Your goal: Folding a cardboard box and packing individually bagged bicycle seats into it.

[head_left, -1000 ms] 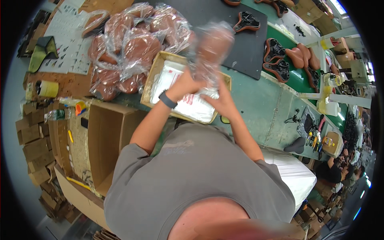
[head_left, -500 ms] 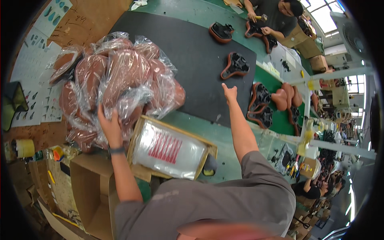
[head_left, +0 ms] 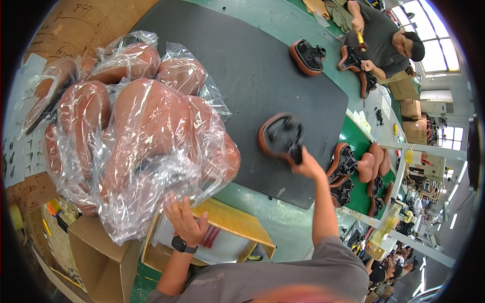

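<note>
A brown bicycle saddle (head_left: 281, 136), black underside facing up, is gripped at its near end by my right hand (head_left: 306, 164) over the black mat (head_left: 242, 76); motion blurs it slightly. My left hand (head_left: 186, 220) has its fingers spread at the lower edge of a heap of bagged brown saddles (head_left: 151, 121). Under that hand stands a cardboard box (head_left: 237, 219) with clear plastic bags (head_left: 212, 236) inside, partly covered by my hand and wrist. Whether the left fingers touch the hanging plastic I cannot tell.
Another upturned saddle (head_left: 308, 56) lies at the mat's far right. More saddles (head_left: 341, 162) rest on the green surface to the right. Across the bench a co-worker (head_left: 386, 45) holds a hammer (head_left: 360, 41) over a saddle. An open carton (head_left: 103, 252) stands at lower left.
My right hand has taken hold of the saddle on the mat and drawn it leftward. My left hand has come off the bagged heap toward the box. The co-worker's hammer is raised.
</note>
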The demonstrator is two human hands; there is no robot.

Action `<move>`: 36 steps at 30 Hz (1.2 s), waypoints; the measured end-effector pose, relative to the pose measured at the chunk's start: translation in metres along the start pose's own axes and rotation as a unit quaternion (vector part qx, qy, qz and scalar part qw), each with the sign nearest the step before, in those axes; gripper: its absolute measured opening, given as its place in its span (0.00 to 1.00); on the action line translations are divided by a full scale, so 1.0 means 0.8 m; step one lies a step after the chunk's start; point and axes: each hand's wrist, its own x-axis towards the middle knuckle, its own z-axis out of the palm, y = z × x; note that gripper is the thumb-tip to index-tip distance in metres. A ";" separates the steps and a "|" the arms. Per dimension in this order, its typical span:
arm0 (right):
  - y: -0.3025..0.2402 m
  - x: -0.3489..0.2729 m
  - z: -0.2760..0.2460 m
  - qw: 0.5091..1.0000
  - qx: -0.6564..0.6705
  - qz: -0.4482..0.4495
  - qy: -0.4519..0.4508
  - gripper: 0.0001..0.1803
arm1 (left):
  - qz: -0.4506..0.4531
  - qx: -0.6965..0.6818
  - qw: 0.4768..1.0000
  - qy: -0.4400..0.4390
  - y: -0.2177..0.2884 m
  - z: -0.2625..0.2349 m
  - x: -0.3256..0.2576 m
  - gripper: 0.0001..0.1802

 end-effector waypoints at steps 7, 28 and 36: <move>-0.046 0.241 -0.210 0.906 -0.113 -0.162 0.375 0.36 | 0.013 -0.040 0.998 0.053 -0.004 0.063 0.004 0.33; 0.012 -0.200 0.174 0.942 -0.097 0.109 0.301 0.43 | -0.028 -0.107 0.993 0.043 0.037 -0.024 -0.023 0.28; 0.096 -0.482 0.313 0.767 0.559 0.296 0.107 0.31 | 0.124 -0.207 0.943 -0.228 0.087 0.013 -0.290 0.18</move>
